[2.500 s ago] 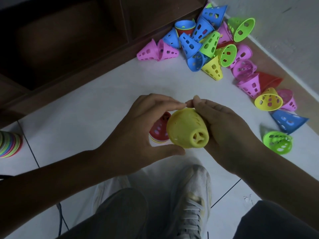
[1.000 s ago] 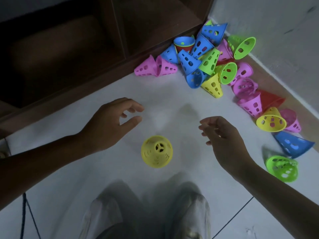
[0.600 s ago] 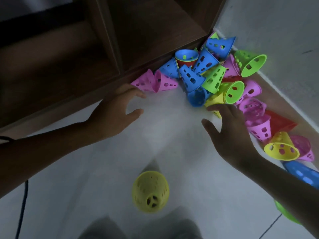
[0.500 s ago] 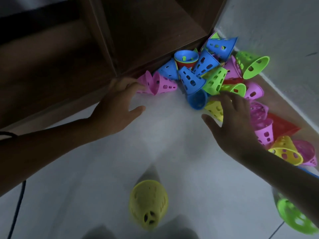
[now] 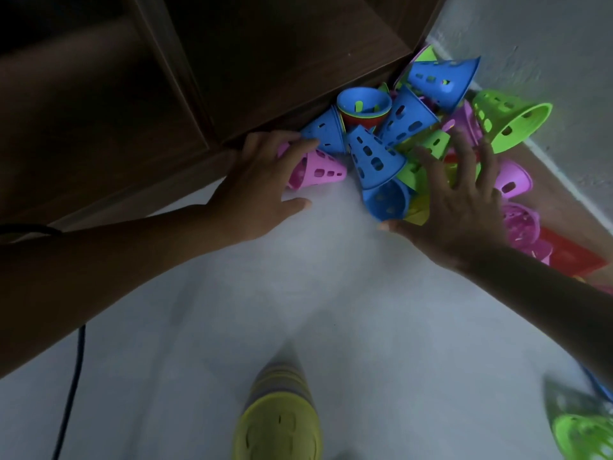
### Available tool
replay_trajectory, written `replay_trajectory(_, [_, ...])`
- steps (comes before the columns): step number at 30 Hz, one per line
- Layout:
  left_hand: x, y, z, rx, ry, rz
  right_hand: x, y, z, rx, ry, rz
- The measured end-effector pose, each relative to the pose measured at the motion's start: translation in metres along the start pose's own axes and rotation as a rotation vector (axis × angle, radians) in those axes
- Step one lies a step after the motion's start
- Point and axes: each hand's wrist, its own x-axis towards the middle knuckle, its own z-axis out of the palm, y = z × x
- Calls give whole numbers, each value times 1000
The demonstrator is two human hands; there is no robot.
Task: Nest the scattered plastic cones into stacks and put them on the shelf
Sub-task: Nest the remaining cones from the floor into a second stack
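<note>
Two hands reach into a heap of plastic cones (image 5: 378, 154) jammed in the corner between the shelf (image 5: 205, 78) and the wall (image 5: 547, 38). The left hand (image 5: 262, 190) lies over a pink cone (image 5: 318, 171) at the heap's near edge, fingers (image 5: 282, 141) loosely curved across it and thumb out on the floor (image 5: 331, 293); whether it already grips is not clear. The right hand (image 5: 461, 200) is spread flat, fingers apart, pressing on green and yellow cones.

The pink cone lies on its side, long axis roughly level, wide mouth to the right and narrow tip hidden under the hand. A blue cone (image 5: 374, 157) beside it lies tilted, tip toward the shelf, mouth toward the camera. Others point every way.

A finished stack (image 5: 278, 416) topped in yellow stands near the bottom edge, well apart from the heap, tip up. A loose green cone (image 5: 583, 436) sits at bottom right.

The cones look light, thin-walled and stiff but slightly springy, with smooth sides pierced by slots. They would likely skid if pushed. The rim or the slotted wall near the mouth seems the surest hold; a pinch at the tip may slip.
</note>
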Motion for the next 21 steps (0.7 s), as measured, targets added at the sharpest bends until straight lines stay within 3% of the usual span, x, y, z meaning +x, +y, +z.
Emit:
replay_trajectory(9, [-9, -2, 3, -80, -5, -33, -6, -3, 18, 104, 103, -22])
replay_trajectory(16, [-24, -2, 4, -216, 34, -79, -8, -9, 18, 198, 26, -57])
replay_trajectory(21, [-30, -2, 1, -240, -1, -140, -8, -7, 23, 216, 72, -106])
